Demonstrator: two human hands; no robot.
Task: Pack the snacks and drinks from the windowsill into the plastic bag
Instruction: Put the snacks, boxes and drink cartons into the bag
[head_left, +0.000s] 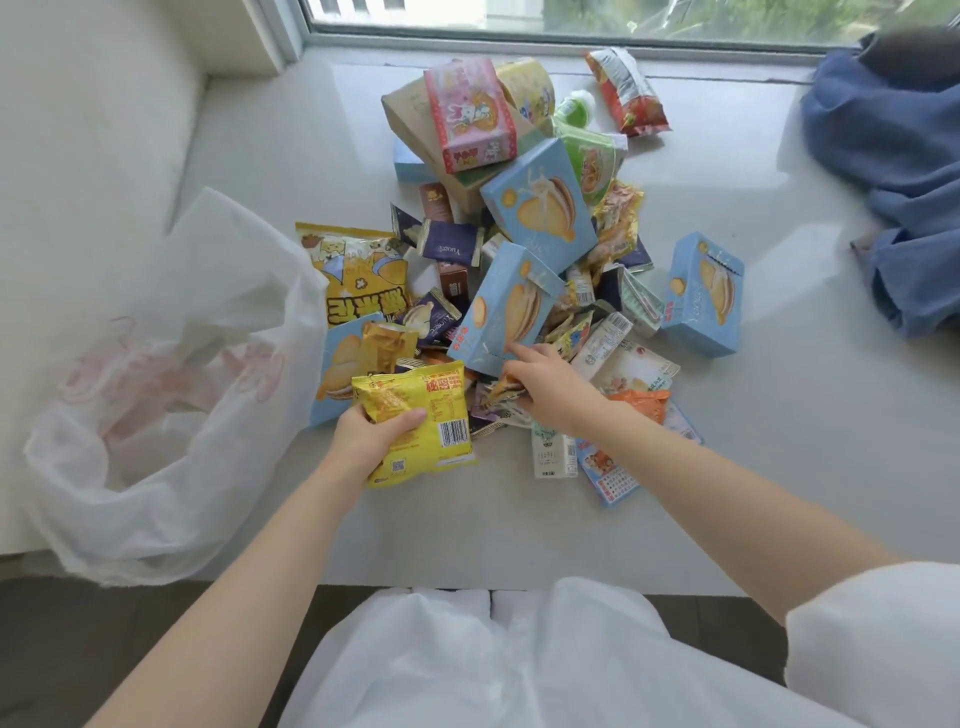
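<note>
A yellow snack packet (415, 423) with red lettering, pale blue boxes (537, 208), a translucent white bag (156, 405).

White windowsill (519, 519): snack pile (519, 270) centre, plastic bag (171, 415) left, blue cloth (893, 171) right.

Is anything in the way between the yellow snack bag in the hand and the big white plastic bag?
Nothing visible is. The left hand grips the yellow snack bag at the pile's near-left edge, and the plastic bag lies open just to its left. Only bare windowsill shows between them.
</note>
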